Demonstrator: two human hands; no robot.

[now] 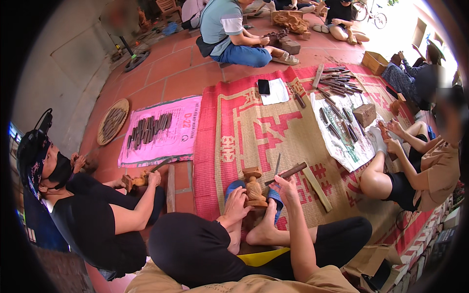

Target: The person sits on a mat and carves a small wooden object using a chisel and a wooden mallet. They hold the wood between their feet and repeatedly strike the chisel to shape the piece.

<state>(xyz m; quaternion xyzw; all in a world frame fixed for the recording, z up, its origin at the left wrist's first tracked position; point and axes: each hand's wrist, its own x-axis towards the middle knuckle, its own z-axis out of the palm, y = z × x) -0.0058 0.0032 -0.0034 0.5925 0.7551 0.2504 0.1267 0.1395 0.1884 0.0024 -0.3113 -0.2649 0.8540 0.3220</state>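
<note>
Tan fabric shirt (239, 284) lies nearest in the head view, below both hands. Left hand (235, 206) grips a light-brown carved wooden figure (254, 189), upright between the hands; right hand (287, 189) pinches a dark-brown wooden-handled tool (294, 170). Probably carving is in hand; next cut needs steady holding.

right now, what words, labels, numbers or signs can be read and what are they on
Pink sack: printed letters and numbers, partly legible, not copied here.
White sheet: green print, too blurred and covered to read.
Woven mat: red character-like motifs, not copied.
Carved wooden figure: none visible.
</note>
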